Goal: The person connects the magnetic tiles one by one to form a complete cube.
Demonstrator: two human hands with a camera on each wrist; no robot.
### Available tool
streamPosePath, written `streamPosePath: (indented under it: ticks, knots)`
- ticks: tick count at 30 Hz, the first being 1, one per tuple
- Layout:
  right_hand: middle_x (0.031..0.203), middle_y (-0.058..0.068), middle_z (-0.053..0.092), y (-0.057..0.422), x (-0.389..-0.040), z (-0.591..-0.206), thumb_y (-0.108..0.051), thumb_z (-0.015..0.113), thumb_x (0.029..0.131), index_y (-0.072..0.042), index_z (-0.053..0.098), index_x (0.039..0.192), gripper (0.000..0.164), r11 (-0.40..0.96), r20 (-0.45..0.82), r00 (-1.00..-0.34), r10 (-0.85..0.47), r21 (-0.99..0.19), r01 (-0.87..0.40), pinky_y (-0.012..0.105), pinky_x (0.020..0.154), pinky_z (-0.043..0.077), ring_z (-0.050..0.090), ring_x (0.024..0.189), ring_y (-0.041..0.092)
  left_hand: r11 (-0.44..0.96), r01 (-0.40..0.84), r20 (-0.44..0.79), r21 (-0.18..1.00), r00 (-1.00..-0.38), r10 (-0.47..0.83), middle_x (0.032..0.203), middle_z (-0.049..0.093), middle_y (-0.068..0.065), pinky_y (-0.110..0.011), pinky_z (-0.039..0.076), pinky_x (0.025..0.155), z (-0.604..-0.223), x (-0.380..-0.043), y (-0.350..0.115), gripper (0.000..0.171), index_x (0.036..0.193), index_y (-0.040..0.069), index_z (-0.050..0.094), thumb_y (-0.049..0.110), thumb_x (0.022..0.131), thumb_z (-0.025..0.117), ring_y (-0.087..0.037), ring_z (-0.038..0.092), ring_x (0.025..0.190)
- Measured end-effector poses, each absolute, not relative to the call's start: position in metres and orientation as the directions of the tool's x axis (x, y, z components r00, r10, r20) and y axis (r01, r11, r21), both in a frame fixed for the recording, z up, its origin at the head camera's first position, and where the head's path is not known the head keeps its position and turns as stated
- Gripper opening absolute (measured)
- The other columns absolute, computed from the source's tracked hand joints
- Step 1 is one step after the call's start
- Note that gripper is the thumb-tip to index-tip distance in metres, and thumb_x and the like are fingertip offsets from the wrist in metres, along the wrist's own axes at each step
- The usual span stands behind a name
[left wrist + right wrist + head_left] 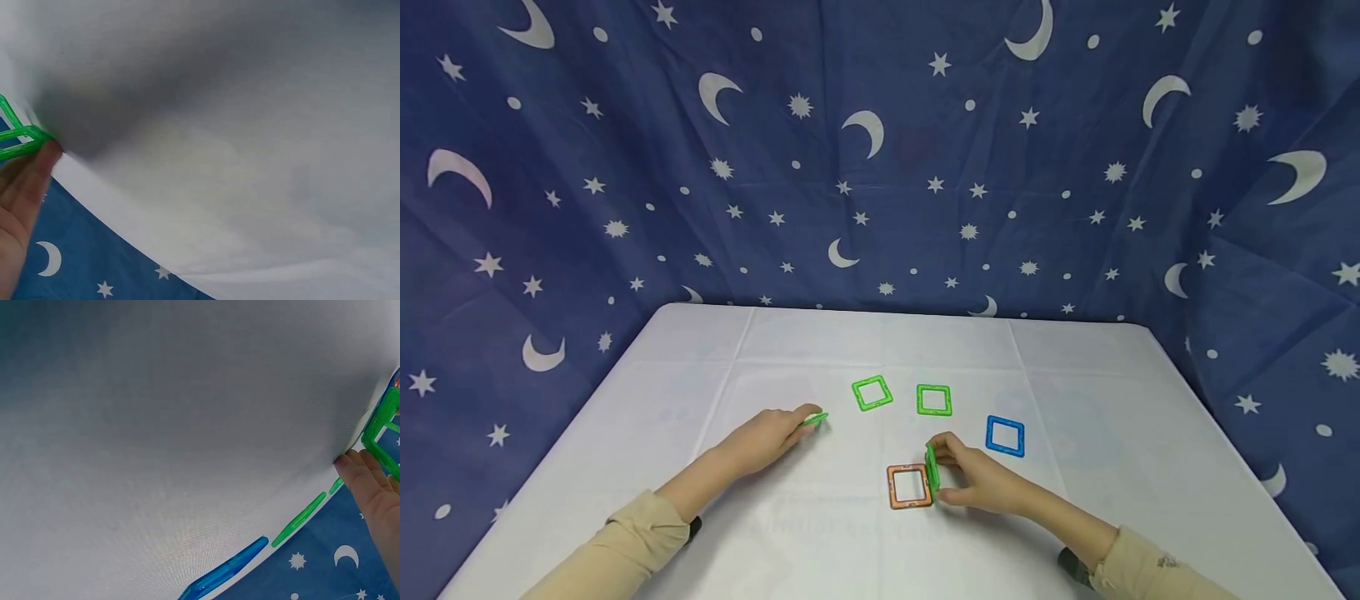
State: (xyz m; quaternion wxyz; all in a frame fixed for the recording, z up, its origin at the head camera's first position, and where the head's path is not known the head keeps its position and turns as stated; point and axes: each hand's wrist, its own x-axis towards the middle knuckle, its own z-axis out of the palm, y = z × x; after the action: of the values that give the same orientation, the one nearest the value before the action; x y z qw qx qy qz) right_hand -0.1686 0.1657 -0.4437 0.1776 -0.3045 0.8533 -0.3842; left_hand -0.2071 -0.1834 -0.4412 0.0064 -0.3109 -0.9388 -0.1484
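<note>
In the head view, my left hand (766,439) pinches a green magnetic tile (815,418) just above the table, left of centre. The tile shows nearly edge-on there, and only part of its frame enters the left wrist view. With thumb and fingers, my right hand (985,481) holds a green square magnetic tile (933,468) upright. This tile stands at the right edge of an orange square tile (909,506) lying flat. Whether their edges touch is hard to tell. The right wrist view catches the green frame (372,434) beside the fingers.
Two green square tiles, one tilted (872,407) and one straighter (934,412), lie flat beyond the hands. A blue square tile (1005,452) lies to the right. The white-covered table (820,542) ends at a dark blue curtain (917,242) with moons and stars.
</note>
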Motion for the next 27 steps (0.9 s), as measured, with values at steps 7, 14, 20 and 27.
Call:
streamPosePath:
  ticks: [7,14,20,27]
  knots:
    - [0.129,0.019,0.053,0.168,-0.168,-0.446,-0.013,0.068,0.085,0.002,0.037,0.129,0.056,0.522,-0.064,-0.760,-0.647,-0.764,-0.380,0.045,0.106,0.037,0.050,0.125,0.035,0.736,0.591,0.143,0.330,-0.802,0.579,0.086,0.072,-0.002,-0.022,0.046,0.059,-0.440,-0.206,-0.184,0.037,0.129,0.015,0.048,0.015,0.094,0.058,-0.004,0.058,0.061]
    - [0.129,0.018,0.055,0.166,-0.168,-0.448,-0.015,0.068,0.085,0.001,0.037,0.129,0.056,0.528,-0.073,-0.768,-0.636,-0.767,-0.364,0.045,0.107,0.036,0.050,0.125,0.034,0.734,0.572,0.125,0.367,-0.812,0.571,0.053,0.041,0.010,-0.017,0.029,0.049,-0.441,-0.198,-0.191,0.036,0.126,0.022,0.056,0.011,0.092,0.058,0.000,0.026,0.048]
    - [0.128,0.018,0.055,0.168,-0.169,-0.447,-0.016,0.068,0.085,0.001,0.038,0.128,0.056,0.536,-0.069,-0.765,-0.640,-0.754,-0.380,0.045,0.106,0.037,0.051,0.124,0.034,0.747,0.542,0.141,0.385,-0.834,0.533,0.088,0.070,0.001,-0.022,0.046,0.063,-0.446,-0.196,-0.189,0.039,0.130,0.021,0.057,0.016,0.092,0.060,-0.005,0.059,0.069]
    - [0.128,0.015,0.057,0.167,-0.169,-0.447,-0.017,0.068,0.085,0.000,0.038,0.128,0.055,0.534,-0.058,-0.763,-0.644,-0.749,-0.393,0.044,0.106,0.038,0.052,0.124,0.028,0.741,0.494,0.147,0.456,-0.862,0.484,0.100,0.071,-0.006,-0.023,0.051,0.066,-0.451,-0.199,-0.182,0.034,0.119,0.012,0.059,0.008,0.086,0.066,-0.011,0.064,0.078]
